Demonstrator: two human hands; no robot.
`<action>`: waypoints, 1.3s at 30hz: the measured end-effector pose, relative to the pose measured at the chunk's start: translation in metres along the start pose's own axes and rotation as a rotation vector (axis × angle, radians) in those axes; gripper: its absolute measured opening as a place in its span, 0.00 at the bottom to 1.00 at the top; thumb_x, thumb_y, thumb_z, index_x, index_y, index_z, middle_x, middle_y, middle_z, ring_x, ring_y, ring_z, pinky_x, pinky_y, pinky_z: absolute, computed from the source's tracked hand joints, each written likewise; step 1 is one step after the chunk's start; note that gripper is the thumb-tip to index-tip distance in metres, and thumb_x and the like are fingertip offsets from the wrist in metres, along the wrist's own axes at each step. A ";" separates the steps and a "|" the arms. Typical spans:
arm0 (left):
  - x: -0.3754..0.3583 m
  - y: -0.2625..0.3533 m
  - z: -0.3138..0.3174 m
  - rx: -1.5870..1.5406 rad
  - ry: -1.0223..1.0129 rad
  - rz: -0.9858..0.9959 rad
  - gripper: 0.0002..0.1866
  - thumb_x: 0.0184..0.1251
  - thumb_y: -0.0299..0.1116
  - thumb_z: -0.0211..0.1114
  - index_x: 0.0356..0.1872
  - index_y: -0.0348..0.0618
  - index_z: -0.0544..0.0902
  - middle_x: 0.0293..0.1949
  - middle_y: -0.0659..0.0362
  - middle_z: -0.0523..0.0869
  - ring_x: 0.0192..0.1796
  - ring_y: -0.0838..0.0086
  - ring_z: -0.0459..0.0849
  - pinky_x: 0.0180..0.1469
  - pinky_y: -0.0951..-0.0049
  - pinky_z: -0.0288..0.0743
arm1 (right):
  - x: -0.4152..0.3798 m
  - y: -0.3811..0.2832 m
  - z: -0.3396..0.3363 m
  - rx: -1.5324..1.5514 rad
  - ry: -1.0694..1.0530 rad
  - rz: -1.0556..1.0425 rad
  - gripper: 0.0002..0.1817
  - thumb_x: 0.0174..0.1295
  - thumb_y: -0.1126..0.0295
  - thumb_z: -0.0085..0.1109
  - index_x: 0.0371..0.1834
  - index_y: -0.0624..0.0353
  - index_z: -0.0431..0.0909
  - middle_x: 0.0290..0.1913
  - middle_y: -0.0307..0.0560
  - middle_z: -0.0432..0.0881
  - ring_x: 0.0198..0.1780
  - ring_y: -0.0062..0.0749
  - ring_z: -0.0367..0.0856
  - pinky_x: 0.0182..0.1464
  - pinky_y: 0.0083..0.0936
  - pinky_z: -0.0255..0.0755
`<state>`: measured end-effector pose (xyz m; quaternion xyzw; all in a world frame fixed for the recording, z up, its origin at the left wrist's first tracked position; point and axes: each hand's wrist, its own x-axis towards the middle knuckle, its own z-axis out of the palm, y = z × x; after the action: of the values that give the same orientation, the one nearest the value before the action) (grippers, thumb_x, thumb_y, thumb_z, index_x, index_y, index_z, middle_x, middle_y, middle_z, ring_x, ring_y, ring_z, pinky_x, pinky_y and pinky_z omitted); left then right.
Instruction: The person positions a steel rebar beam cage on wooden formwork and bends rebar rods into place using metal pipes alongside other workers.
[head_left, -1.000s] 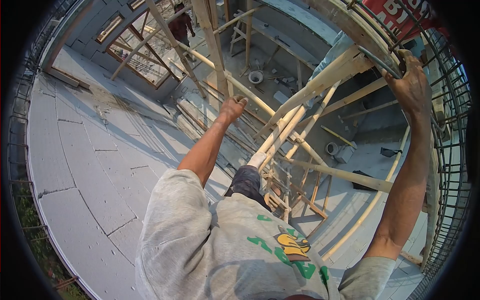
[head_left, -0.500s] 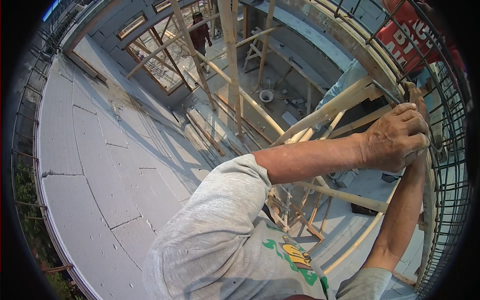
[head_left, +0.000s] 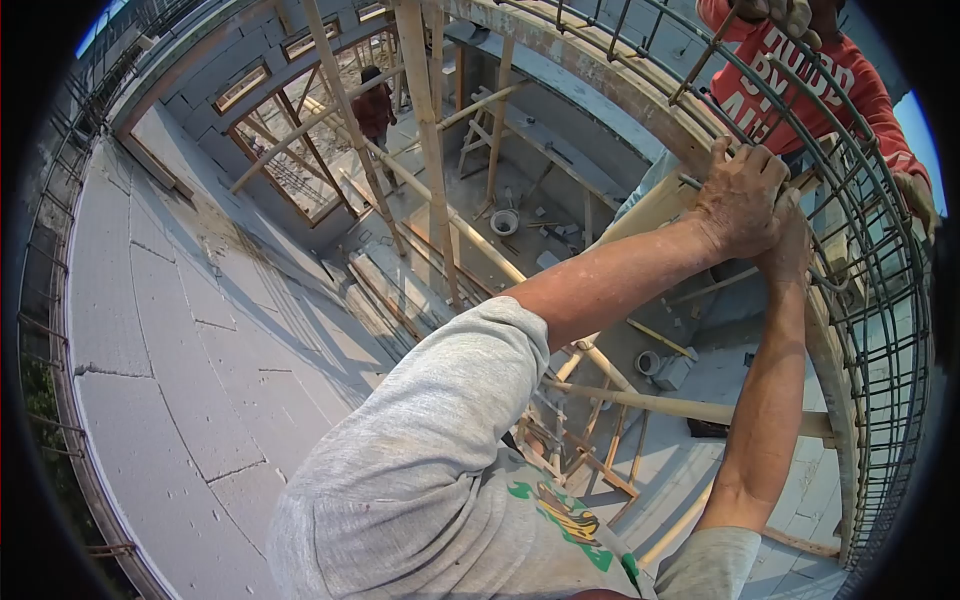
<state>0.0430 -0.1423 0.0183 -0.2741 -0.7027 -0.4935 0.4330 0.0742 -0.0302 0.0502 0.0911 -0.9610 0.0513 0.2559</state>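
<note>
My left hand (head_left: 742, 198) is closed at the rebar cage (head_left: 868, 200), knuckles up. A short steel bar end (head_left: 688, 181) sticks out beside it on the left. Just below, my right hand (head_left: 786, 243) presses against the left one with its fingers curled upward. What the two hands grip between them is hidden behind my fingers and wrist. The cage of dark bars and stirrups curves past both hands on the right. Under it runs a curved formwork board (head_left: 835, 370).
A co-worker in a red sweatshirt (head_left: 790, 85) holds the cage's far side, gloved hand (head_left: 790, 15) on top. Bamboo poles (head_left: 432, 150) prop the formwork. Below are a bucket (head_left: 504, 222), loose planks (head_left: 390, 290) and another person (head_left: 373, 115). A block wall (head_left: 200, 330) curves at left.
The view has shifted, so more of the co-worker shows. My hands have moved up and left in the picture, and my left hand now sits close to the bar end.
</note>
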 end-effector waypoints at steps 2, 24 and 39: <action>0.002 0.000 -0.005 0.022 0.079 -0.097 0.19 0.66 0.43 0.58 0.46 0.36 0.79 0.43 0.45 0.82 0.54 0.54 0.78 0.66 0.43 0.54 | 0.001 -0.005 -0.001 -0.035 -0.047 0.062 0.24 0.57 0.60 0.64 0.55 0.54 0.72 0.46 0.57 0.82 0.48 0.60 0.80 0.46 0.45 0.74; 0.016 -0.013 -0.003 0.234 -0.248 -0.175 0.27 0.62 0.53 0.60 0.41 0.33 0.76 0.23 0.49 0.84 0.32 0.58 0.88 0.49 0.59 0.78 | -0.345 0.004 0.190 0.514 -0.703 0.680 0.21 0.57 0.57 0.62 0.47 0.61 0.79 0.40 0.57 0.85 0.45 0.51 0.84 0.48 0.40 0.76; 0.021 -0.010 -0.002 0.399 -0.346 -0.224 0.38 0.63 0.66 0.56 0.48 0.32 0.78 0.30 0.47 0.86 0.39 0.56 0.89 0.44 0.55 0.80 | -0.394 0.045 0.203 0.421 -0.764 0.915 0.24 0.56 0.52 0.60 0.49 0.60 0.81 0.50 0.62 0.82 0.54 0.55 0.80 0.58 0.42 0.73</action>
<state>0.0259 -0.1490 0.0322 -0.1844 -0.8753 -0.3362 0.2947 0.3029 0.0431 -0.3254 -0.2686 -0.8957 0.3074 -0.1764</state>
